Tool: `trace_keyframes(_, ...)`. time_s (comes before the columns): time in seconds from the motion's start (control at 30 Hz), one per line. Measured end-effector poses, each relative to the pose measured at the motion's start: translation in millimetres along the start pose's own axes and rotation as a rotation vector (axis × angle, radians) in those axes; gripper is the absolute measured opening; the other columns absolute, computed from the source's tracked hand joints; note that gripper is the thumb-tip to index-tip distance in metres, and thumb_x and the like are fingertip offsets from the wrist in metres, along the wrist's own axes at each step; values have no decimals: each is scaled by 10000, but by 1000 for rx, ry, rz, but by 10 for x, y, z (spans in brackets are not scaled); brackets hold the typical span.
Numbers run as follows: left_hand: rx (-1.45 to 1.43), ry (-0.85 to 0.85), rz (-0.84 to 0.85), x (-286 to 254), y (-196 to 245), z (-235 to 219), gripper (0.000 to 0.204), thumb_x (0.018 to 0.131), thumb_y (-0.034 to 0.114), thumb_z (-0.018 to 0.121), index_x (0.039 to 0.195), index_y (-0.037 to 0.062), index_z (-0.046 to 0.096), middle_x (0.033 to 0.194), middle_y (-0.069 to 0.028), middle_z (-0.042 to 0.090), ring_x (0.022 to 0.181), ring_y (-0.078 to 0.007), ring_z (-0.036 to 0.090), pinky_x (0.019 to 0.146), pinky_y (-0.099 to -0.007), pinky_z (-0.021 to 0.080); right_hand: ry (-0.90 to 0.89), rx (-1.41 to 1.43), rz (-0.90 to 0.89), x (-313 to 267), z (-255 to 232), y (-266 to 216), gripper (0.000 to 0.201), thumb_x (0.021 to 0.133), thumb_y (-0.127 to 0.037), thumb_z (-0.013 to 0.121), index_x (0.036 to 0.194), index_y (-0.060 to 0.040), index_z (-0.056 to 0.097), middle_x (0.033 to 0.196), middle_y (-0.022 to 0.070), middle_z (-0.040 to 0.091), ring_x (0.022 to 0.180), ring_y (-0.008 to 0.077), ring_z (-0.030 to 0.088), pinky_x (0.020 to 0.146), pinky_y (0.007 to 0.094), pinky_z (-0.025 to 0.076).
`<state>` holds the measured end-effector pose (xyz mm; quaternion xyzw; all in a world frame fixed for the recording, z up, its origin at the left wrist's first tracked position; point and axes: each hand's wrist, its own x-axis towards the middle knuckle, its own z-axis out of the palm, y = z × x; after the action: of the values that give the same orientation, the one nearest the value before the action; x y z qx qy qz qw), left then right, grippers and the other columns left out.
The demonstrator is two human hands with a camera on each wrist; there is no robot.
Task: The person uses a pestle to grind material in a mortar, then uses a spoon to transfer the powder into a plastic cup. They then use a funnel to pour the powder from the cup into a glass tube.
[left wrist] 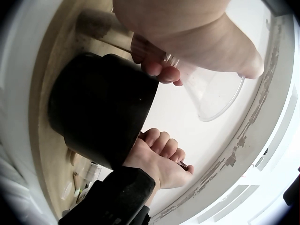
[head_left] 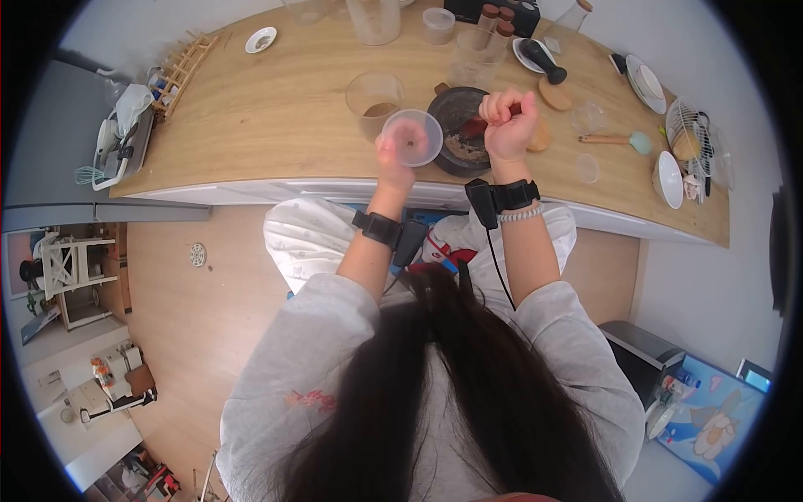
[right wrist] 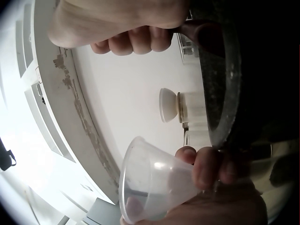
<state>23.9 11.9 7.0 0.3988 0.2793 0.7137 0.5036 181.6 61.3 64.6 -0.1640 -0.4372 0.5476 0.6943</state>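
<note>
Left hand: fingers curled round a clear plastic cup, held just left of the dark mortar, near the front edge of the table. Cup mouth faces the head camera; a small dark speck shows inside. Right hand: fingers closed round the handle of a dark red spoon, its bowl inside the mortar. Pale brown crumbs lie on the mortar floor. Load on the spoon: cannot tell.

Risks, judged:
1. Spillage. Loose crumbs could slide off a tipped or jerked spoon and land between mortar and cup; the thick rim could catch the spoon on its way out.
2. Cup deformation. The wall looks thin; a hard squeeze could buckle it or shake out anything light.
3. Mortar shift. Neither hand is seen bracing it, so hard scraping might turn or nudge it.
4. Knock. The glass jar stands close to the left hand; a careless sideways swing could strike it.
</note>
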Motion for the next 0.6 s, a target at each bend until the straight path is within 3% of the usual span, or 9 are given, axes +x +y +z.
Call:
trace_keyframes(0.17, -17, 2, -5, 3, -2, 5, 619, 756, 582, 432, 822, -22, 547, 736, -75, 549, 661, -160, 520, 585, -269, 409, -32, -57, 34, -8, -11, -11, 515, 938, -416, 268, 544, -86, 285, 476, 6, 250, 470, 126, 218, 479, 275, 192)
trace_keyframes(0.27, -26, 1, -8, 4, -8, 2, 620, 752, 585, 439, 828, -20, 550, 740, -75, 551, 666, -162, 524, 583, -271, 411, -10, -25, 20, -2, 0, 4, 488, 930, -342, 303, 528, -66, 293, 481, 11, 273, 457, 115, 244, 453, 264, 186)
trace_keyframes(0.6, -43, 5, -14, -1, -20, -9, 617, 747, 585, 456, 840, -17, 554, 750, -78, 557, 675, -164, 530, 579, -272, 417, -61, -96, 46, 3, -17, 36, 478, 939, -325, 289, 536, -67, 285, 491, 4, 274, 467, 111, 255, 463, 259, 194)
